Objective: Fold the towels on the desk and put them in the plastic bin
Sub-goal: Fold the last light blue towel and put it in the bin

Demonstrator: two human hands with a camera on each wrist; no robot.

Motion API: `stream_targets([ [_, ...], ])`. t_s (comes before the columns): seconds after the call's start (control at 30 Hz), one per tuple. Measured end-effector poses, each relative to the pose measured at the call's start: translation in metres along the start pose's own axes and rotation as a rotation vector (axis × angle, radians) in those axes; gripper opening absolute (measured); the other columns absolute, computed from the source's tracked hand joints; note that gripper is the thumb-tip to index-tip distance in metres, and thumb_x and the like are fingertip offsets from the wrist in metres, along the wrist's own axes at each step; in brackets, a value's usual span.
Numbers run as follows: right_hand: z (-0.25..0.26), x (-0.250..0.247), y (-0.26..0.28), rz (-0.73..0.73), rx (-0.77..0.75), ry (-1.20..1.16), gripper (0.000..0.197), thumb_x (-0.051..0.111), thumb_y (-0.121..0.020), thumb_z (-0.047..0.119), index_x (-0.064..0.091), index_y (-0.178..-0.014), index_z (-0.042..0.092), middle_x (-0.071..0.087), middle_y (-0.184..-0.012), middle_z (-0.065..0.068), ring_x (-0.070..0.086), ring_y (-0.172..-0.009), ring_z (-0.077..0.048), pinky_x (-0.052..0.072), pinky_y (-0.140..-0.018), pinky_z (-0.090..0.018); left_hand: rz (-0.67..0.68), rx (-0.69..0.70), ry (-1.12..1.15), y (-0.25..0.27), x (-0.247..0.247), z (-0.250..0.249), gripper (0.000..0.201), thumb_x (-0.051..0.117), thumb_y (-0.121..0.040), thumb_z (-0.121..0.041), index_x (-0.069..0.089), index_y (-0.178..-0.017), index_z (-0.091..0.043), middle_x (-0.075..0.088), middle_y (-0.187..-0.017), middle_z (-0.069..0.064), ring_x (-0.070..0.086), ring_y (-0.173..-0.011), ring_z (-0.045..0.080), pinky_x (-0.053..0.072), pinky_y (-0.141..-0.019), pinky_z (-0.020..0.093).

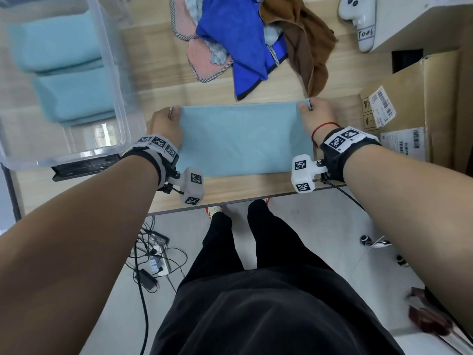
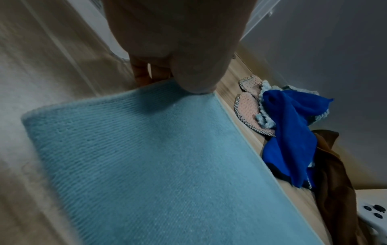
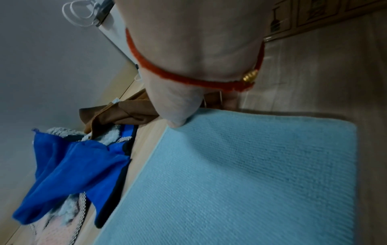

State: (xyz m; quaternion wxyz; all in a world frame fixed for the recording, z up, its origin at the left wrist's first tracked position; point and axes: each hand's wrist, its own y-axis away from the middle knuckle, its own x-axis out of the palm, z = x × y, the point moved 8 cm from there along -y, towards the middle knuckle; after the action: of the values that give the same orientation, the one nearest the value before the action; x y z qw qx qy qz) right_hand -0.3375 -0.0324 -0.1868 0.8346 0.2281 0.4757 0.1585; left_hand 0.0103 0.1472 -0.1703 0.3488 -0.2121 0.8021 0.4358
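A light blue towel (image 1: 243, 139) lies flat on the wooden desk (image 1: 163, 80) as a wide rectangle near the front edge. My left hand (image 1: 167, 121) pinches its far left corner, thumb on top, as the left wrist view shows on the towel (image 2: 146, 157). My right hand (image 1: 313, 114) pinches the far right corner of the towel (image 3: 240, 174) the same way. A clear plastic bin (image 1: 115, 80) stands at the left with two folded light blue towels (image 1: 66, 73) inside.
A heap of unfolded towels sits behind: pink (image 1: 202, 55), royal blue (image 1: 238, 44), brown (image 1: 304, 44). A cardboard box (image 1: 409, 103) stands at the right, a white device (image 1: 358, 19) at the far right. The desk's front edge runs just below my wrists.
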Motion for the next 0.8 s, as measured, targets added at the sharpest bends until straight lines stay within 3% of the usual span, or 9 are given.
stream_targets([
  [0.1, 0.003, 0.001, -0.002, -0.016, -0.008, 0.050, 0.031, 0.046, -0.093, 0.040, 0.058, -0.086, 0.013, 0.061, -0.083, -0.010, 0.057, -0.079, -0.031, 0.048, -0.073, -0.037, -0.007, -0.024, -0.016, -0.004, 0.000, 0.001, 0.044, 0.034, -0.101, -0.047, 0.063, -0.102, -0.014, 0.057, -0.094, 0.008, 0.052, -0.083, 0.030, 0.038, -0.077, 0.031],
  [0.23, 0.000, -0.003, -0.001, -0.086, -0.023, 0.158, 0.026, 0.046, -0.095, 0.042, 0.048, -0.087, 0.018, 0.054, -0.082, -0.007, 0.051, -0.076, -0.029, 0.039, -0.065, -0.033, -0.023, -0.041, 0.003, -0.006, 0.001, 0.000, 0.044, 0.038, -0.099, -0.049, 0.064, -0.107, -0.014, 0.058, -0.093, 0.006, 0.053, -0.084, 0.029, 0.041, -0.078, 0.031],
  [0.33, -0.007, -0.009, 0.002, -0.141, 0.015, 0.170, 0.032, 0.049, -0.094, 0.046, 0.053, -0.099, 0.015, 0.058, -0.085, -0.006, 0.053, -0.076, -0.029, 0.045, -0.067, -0.035, -0.049, -0.058, -0.020, -0.005, -0.001, -0.002, 0.047, 0.040, -0.097, -0.052, 0.063, -0.107, -0.012, 0.063, -0.104, 0.013, 0.052, -0.083, 0.029, 0.039, -0.074, 0.031],
  [0.47, -0.014, -0.016, 0.009, -0.199, 0.043, 0.107, 0.026, 0.052, -0.094, 0.041, 0.051, -0.098, 0.015, 0.062, -0.090, -0.006, 0.057, -0.076, -0.030, 0.044, -0.064, -0.034, -0.035, -0.088, -0.095, 0.002, 0.001, -0.003, 0.052, 0.041, -0.097, -0.053, 0.047, -0.130, -0.013, 0.054, -0.127, 0.014, 0.056, -0.105, 0.034, 0.038, -0.077, 0.035],
  [0.6, -0.023, -0.026, 0.017, -0.236, 0.080, 0.050, 0.021, 0.051, -0.097, 0.033, 0.052, -0.102, 0.013, 0.064, -0.097, -0.008, 0.057, -0.080, -0.027, 0.043, -0.066, -0.033, -0.105, -0.109, -0.097, 0.004, 0.000, -0.005, 0.055, 0.045, -0.095, -0.050, 0.040, -0.129, -0.006, 0.048, -0.131, 0.015, 0.047, -0.120, 0.035, 0.041, -0.095, 0.046],
  [0.67, -0.027, -0.029, 0.023, -0.238, 0.098, 0.033, 0.023, 0.050, -0.097, 0.035, 0.054, -0.103, 0.013, 0.065, -0.098, -0.006, 0.058, -0.083, -0.026, 0.043, -0.067, -0.032, -0.199, -0.061, -0.141, 0.008, -0.005, -0.015, 0.056, 0.049, -0.092, -0.050, 0.041, -0.126, -0.006, 0.048, -0.128, 0.014, 0.044, -0.120, 0.033, 0.039, -0.097, 0.048],
  [0.8, -0.033, -0.023, 0.034, -0.157, 0.127, 0.058, 0.036, 0.055, -0.090, 0.048, 0.058, -0.103, 0.014, 0.066, -0.100, -0.007, 0.061, -0.088, -0.029, 0.046, -0.071, -0.032, -0.266, 0.180, -0.220, 0.030, 0.001, -0.053, 0.050, 0.063, -0.082, -0.049, 0.045, -0.113, -0.014, 0.052, -0.116, 0.009, 0.047, -0.112, 0.029, 0.041, -0.089, 0.043],
])
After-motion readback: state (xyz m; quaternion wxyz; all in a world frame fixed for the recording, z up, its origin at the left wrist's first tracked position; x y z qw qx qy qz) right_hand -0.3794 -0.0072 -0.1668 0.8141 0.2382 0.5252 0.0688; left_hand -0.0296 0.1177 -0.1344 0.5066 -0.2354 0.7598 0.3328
